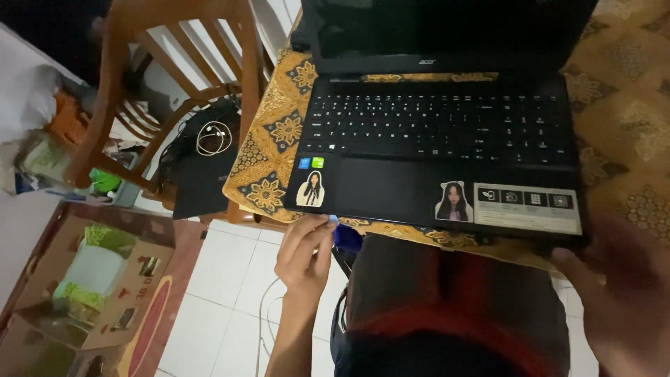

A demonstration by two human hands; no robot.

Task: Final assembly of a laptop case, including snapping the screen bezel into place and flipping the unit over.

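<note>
A counter (pixel 628 126) draped in a gold patterned cloth (pixel 269 150) carries an open black laptop (pixel 447 139), its front edge lying flush with the counter's near edge and directly above the fingers of both hands. The left hand (pixel 305 251) reaches up from below, its fingers (pixel 317 227) loosely curled and touching the laptop's front left corner, just under a small sticker of a figure (pixel 310 188); they press at the edge rather than close around anything. The right hand (pixel 621 300), blurred and close to the camera, sits at the front right corner, its fingers seemingly bent against the underside of the case, though whether they grip it cannot be told. To the left of the left-hand fingers stand a wooden chair (pixel 174 91), with a coiled white cable (pixel 213 137) on a dark bag, and farther down an open cardboard box (pixel 91 286) on the tiled floor (pixel 223 279). Judging by both hands at the corners, the laptop is being positioned or taken hold of; any shift would call for an even grip on both sides.
</note>
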